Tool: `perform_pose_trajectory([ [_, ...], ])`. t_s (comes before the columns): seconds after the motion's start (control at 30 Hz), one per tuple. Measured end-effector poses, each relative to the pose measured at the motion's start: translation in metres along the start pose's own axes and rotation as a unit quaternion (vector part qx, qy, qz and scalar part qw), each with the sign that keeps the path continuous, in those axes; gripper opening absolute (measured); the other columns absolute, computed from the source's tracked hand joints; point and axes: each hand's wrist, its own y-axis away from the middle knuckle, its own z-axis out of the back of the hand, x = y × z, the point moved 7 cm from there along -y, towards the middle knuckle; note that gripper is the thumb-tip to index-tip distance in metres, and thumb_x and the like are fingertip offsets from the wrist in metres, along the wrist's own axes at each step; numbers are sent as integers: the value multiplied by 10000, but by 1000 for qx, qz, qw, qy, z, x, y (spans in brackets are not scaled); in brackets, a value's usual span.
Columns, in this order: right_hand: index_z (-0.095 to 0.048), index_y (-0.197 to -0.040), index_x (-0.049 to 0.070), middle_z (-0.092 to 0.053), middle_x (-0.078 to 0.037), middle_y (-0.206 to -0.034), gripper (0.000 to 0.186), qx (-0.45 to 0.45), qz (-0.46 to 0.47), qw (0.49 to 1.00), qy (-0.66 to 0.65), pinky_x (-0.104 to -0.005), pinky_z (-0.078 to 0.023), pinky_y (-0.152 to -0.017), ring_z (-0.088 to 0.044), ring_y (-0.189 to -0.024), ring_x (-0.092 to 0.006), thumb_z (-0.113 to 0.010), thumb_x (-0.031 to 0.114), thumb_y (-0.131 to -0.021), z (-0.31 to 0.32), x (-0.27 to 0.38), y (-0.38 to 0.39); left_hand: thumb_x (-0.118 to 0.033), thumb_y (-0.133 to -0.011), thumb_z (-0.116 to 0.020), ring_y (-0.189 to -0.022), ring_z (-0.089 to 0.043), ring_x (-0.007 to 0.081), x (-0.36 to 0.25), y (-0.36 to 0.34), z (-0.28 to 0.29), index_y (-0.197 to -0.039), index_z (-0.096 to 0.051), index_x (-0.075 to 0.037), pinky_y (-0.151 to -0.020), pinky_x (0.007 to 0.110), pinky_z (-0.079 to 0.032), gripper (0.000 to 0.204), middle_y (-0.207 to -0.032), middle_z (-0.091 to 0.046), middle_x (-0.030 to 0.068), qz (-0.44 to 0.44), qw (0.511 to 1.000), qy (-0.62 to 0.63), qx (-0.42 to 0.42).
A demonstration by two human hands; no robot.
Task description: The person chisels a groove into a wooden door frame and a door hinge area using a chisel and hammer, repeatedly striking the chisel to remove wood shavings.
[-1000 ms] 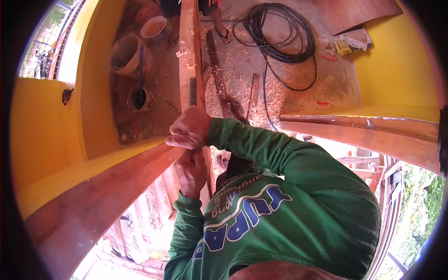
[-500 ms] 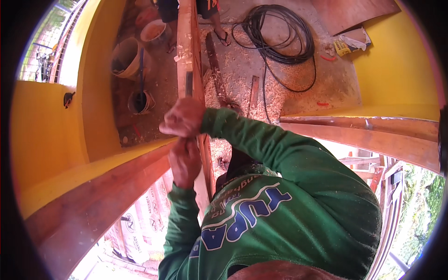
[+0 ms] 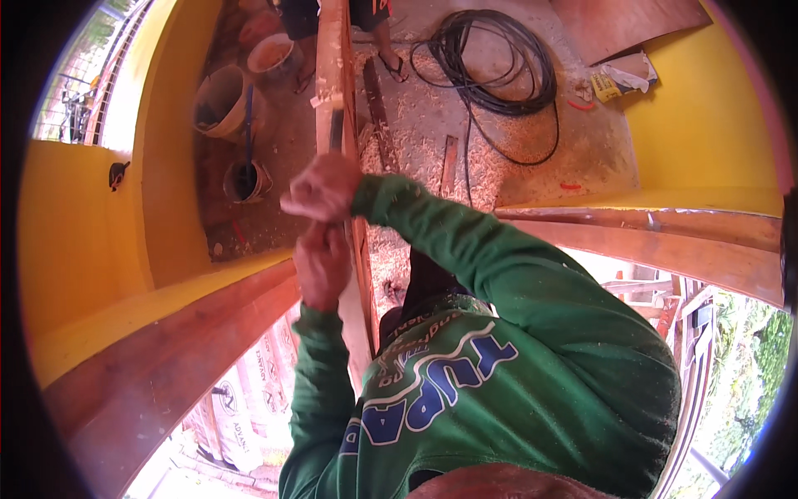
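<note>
My left hand (image 3: 322, 264) and my right hand (image 3: 322, 190) are closed, one beyond the other, on a tool lying along a long reddish wooden board (image 3: 332, 50). Only its narrow dark front end shows past my right hand; it looks like a hand plane (image 3: 336, 131), and my fingers hide the rest. A pale curl of shaving (image 3: 324, 101) lies on the board just beyond that front end. The board runs away from me, past the left side of my body.
Another person's sandalled foot (image 3: 394, 66) stands at the far end. Buckets (image 3: 223, 125) sit left of the board. On the right lie a coiled black hose or cable (image 3: 540, 87) and a paper bag (image 3: 625, 76). Shavings (image 3: 424, 108) cover the floor. Yellow walls (image 3: 706, 125) flank me.
Both my hands have moved a little forward along the board, away from my body, with the hand plane between them and the board. My grip stays the same.
</note>
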Motion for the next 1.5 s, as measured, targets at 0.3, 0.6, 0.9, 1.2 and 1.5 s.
perform_pose_trajectory([
  [0.3,-512,-517,126,-493,-99,-491,359,37,-44,998,12,-419,-359,-453,-502,-485,-320,-502,357,-792,-16,-2,10,-145,-826,-416,-554,-516,406,-13,12,3,-808,-552,10,-502,425,-383,207,-590,-497,239,-1,1000,7,7],
  [0.6,-530,-494,143,-494,-75,-461,359,27,-54,998,-5,-388,-380,-424,-504,-432,-276,-536,361,-780,-18,5,20,-130,-840,-408,-549,-533,396,-12,28,-2,-847,-561,11,-489,415,-389,209,-598,-509,237,27,999,15,21],
  [0.9,-517,-485,108,-475,-109,-461,384,35,-37,998,-39,-405,-370,-438,-499,-464,-316,-531,346,-786,-14,10,19,-143,-858,-360,-387,-479,165,-15,37,-1,-837,-544,23,-391,308,-367,249,-519,-482,92,-18,999,-29,-16],
  [1.2,-505,-478,115,-463,-94,-451,396,23,-26,998,-50,-391,-358,-426,-491,-438,-294,-533,364,-785,-5,-7,-4,-104,-839,-400,-598,-547,390,-22,27,4,-883,-562,6,-528,425,-405,201,-638,-517,240,3,999,-28,-16],
  [1.5,-466,-466,110,-442,-96,-436,421,20,-15,998,58,-396,-354,-421,-481,-424,-294,-552,389,-769,-2,8,3,-124,-841,-398,-613,-529,420,-26,11,5,-866,-563,6,-531,457,-387,211,-632,-513,247,-26,999,-9,-43],
])
